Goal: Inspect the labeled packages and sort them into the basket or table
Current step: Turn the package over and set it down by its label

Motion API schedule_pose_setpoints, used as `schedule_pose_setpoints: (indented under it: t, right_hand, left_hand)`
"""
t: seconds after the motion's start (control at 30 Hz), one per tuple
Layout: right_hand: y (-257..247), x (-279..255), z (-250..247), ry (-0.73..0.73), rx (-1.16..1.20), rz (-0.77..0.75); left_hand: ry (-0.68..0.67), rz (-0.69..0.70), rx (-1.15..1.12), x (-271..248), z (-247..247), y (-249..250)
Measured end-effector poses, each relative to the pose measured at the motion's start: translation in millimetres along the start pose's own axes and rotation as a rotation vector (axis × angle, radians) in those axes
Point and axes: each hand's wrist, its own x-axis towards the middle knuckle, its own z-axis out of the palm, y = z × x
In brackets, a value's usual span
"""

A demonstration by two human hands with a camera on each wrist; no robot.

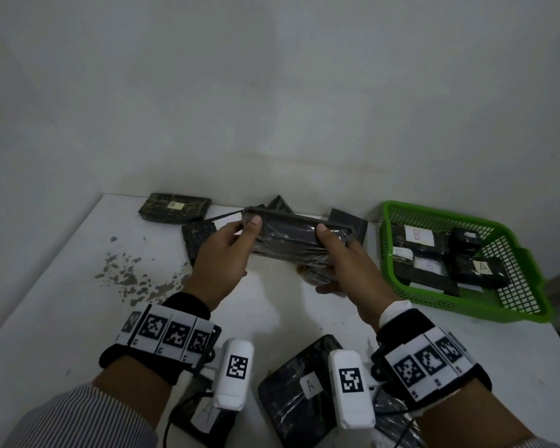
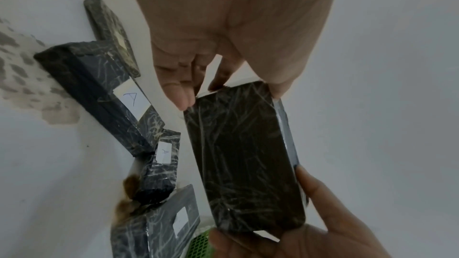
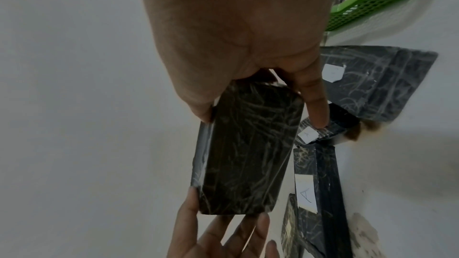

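We see a grey-and-white striped sleeve [image 1: 88,412] on the left arm, black wristbands [image 1: 162,337] on both wrists carrying white strips of black square-pattern tags, and white camera pods [image 1: 235,373] bearing the same kind of tag.

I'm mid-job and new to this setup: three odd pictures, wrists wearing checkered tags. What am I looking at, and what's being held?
No robot here: a person works with bare hands, wearing cameras. The wide picture comes from a head camera looking down; the other two come from cameras on each wrist, looking along the fingers. The checkered squares sit on wrist bands.

The left hand and right hand each grip one end of a dark, plastic-wrapped rectangular package, lifted above the white table. No label shows on the faces visible.

To the right sits a green plastic mesh basket holding similar packages, some labeled B, one A. On the table lie more: a dark package labeled B at the far edge, and a dark package labeled A near the person. Grey patches mark the tabletop.
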Motion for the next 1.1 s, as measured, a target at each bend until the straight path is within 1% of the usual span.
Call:
schedule_pose_setpoints:
  t: [0.07, 0.13, 0.17, 0.23, 0.27, 0.3, 0.37, 0.4, 0.43, 0.5, 0.6, 0.7, 0.8, 0.87, 0.97, 1.03, 1.1]
  right_hand:
    - [1, 2, 0, 0.019, -0.085, 0.001]
    - [1, 3, 0, 0.057, -0.147, -0.075]
    - [0, 3, 1, 0.093, -0.154, -0.121]
    - [-2, 4, 0, 0.169, -0.130, -0.183]
    - [-2, 6, 1, 0.193, -0.109, -0.187]
    - [-2, 7, 2, 0.204, -0.088, -0.174]
    - [-3, 9, 4, 0.212, -0.090, -0.141]
    - [-4, 10, 5, 0.204, -0.101, -0.135]
    - [-5, 9, 6, 0.189, -0.111, -0.134]
    - [-6, 7, 7, 0.149, -0.121, -0.135]
    - [-5, 4, 7, 0.108, -0.112, -0.190]
    - [0, 11, 9, 0.194, -0.172, -0.248]
    - [0, 19, 9, 0.283, -0.151, -0.248]
    - [0, 19, 10, 0.280, -0.140, -0.260]
    - [0, 14, 12, 0.208, -0.145, -0.297]
    - [2, 12, 11, 0.165, -0.206, -0.310]
    - [3, 15, 9, 0.167, -0.277, -0.282]
  left_hand:
    - [0.031, -0.026, 0.002, 1, 2, 0]
    - [0.044, -0.088, -0.041, 3, 4, 1]
    - [0.048, -0.088, -0.044, 1, 6, 3]
    - [0.028, -0.033, -0.015, 0, 8, 3]
    - [0.006, 0.008, 0.017, -1, 10, 2]
    - [-0.014, 0.061, 0.075, -1, 11, 1]
    - [-0.019, 0.104, 0.166, -1, 13, -1]
    - [-0.015, 0.125, 0.143, -1, 14, -4]
    - [-0.007, 0.135, 0.072, -2, 14, -5]
    - [0.005, 0.120, -0.044, -2, 14, -7]
    - [0.057, 0.097, -0.079, -1, 15, -7]
    - [0.059, 0.072, -0.100, -1, 16, -7]
    - [0.024, 0.061, -0.108, -2, 17, -9]
    - [0.025, 0.072, -0.107, -1, 17, -10]
    - [0.045, 0.041, -0.124, 5, 15, -13]
    - [0.048, 0.006, -0.148, 6, 13, -11]
    - [0.025, -0.007, -0.193, 5, 13, -9]
